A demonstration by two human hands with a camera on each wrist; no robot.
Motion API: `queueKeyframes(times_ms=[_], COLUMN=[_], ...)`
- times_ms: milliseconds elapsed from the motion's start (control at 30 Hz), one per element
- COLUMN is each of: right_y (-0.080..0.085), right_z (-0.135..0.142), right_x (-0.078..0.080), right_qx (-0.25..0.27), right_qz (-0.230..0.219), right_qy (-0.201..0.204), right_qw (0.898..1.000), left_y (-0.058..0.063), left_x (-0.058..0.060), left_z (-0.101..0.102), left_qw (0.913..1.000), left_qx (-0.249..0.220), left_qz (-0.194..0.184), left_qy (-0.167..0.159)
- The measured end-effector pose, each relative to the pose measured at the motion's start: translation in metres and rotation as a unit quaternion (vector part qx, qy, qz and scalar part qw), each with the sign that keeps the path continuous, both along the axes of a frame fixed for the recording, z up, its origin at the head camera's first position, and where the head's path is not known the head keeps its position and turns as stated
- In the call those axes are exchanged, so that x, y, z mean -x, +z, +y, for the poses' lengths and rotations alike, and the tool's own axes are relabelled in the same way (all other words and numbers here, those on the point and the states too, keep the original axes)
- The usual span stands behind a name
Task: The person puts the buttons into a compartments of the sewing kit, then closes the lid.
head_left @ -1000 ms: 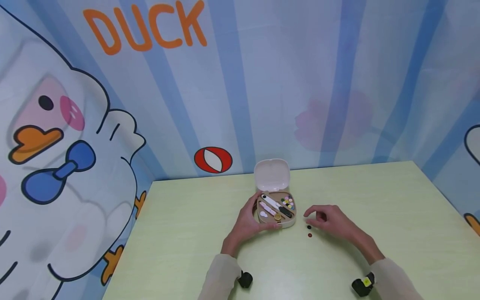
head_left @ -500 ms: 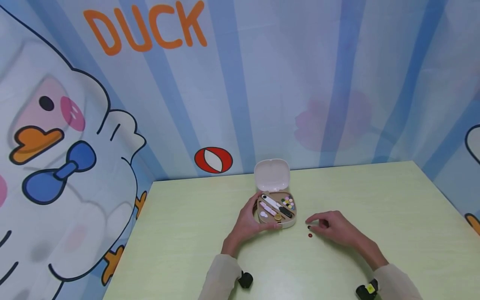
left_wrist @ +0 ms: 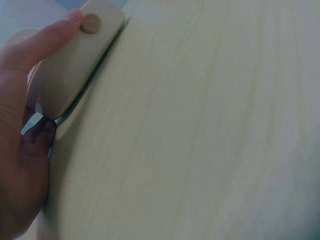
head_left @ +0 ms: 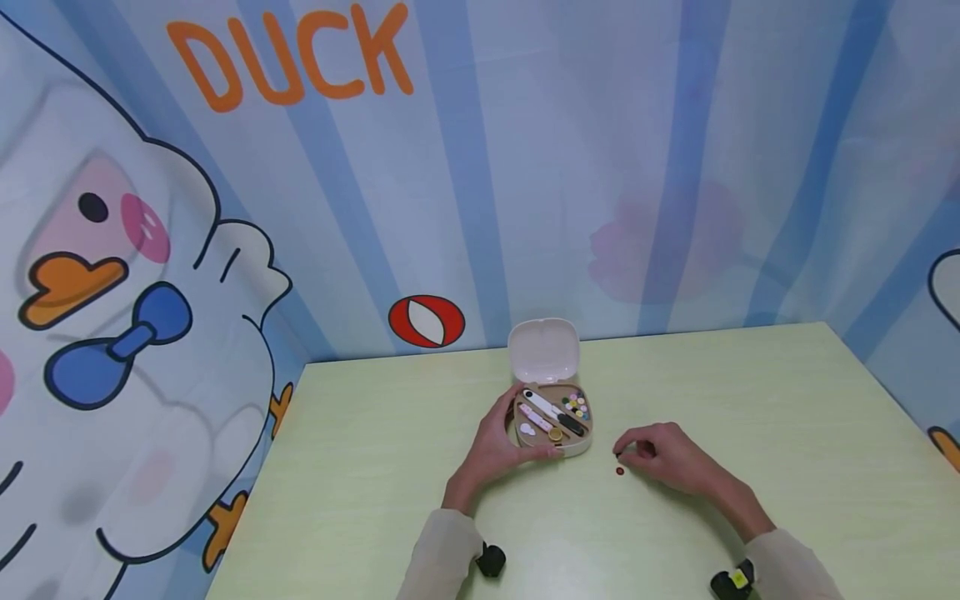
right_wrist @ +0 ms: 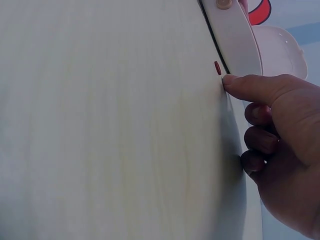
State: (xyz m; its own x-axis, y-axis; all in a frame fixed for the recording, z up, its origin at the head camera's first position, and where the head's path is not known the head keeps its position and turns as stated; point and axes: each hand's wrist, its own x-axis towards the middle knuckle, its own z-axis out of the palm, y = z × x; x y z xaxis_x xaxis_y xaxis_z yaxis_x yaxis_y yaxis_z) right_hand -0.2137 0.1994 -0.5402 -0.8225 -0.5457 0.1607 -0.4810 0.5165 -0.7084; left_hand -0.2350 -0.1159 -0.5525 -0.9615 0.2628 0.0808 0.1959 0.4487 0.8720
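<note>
An opened pale sewing box [head_left: 577,448] stands on the table, its lid [head_left: 544,350] tipped back. My left hand [head_left: 497,437] grips the box from the left, thumb along the front wall by a round tan clasp [left_wrist: 91,23]. To the right of the box, my right hand [head_left: 671,454] pinches a small black button [head_left: 617,455] between thumb and index finger, close to the tabletop. Most of that button is hidden by the fingertips. Just in front of them lies a small red button [head_left: 620,472], which the right wrist view shows near the thumb tip.
Compartments in the box hold a slim white-and-black tool [head_left: 551,410], a pink-and-white tool [head_left: 534,419], a gold round piece [head_left: 555,433] and several coloured beads or pins [head_left: 576,405]. A printed fabric wall [head_left: 555,167] rises behind the table [head_left: 360,467].
My right hand has come down and slightly toward me, and its thumb and index finger have closed over the black button. The left hand and the box have stayed put.
</note>
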Motion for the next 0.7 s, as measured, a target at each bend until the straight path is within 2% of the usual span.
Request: queueKeyframes(times_ms=[367,700], right_y=[0.004,0.014], right_z=[-0.001,-0.002], right_x=[0.002,0.008], right_qx=[0.003,-0.026], right_qz=[0.008,-0.007], right_qy=[0.003,0.001], right_qw=[1.0,1.0], left_y=[-0.002,0.0], left_x=[0.001,0.0], left_z=[0.0,0.001], left_qw=[1.0,1.0], left_qx=[-0.005,-0.006], left_qz=[0.0,-0.002], left_qy=[0.0,0.0])
